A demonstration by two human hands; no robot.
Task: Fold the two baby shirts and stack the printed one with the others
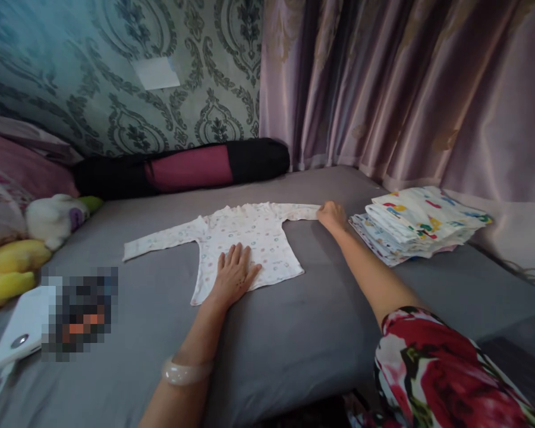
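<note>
A small white long-sleeved shirt (245, 235) with a fine printed pattern lies spread on the grey bed sheet (289, 339), its collar away from me. My left hand (235, 274) rests flat on the lower front of the shirt, fingers stretched out. At the end of the right-hand sleeve, my right hand (333, 215) is closed on the cuff, which its fingers partly hide. The other sleeve reaches out to the left, untouched. Just right of my right hand sits a stack of folded clothes (423, 217), the top one white with colourful prints.
A long black and maroon bag (187, 167) lies along the wall. At left are plush toys (56, 220), a yellow one (15, 267), a white device (24, 324) with a cable, and a blurred-out patch. A curtain (383, 89) hangs behind the stack.
</note>
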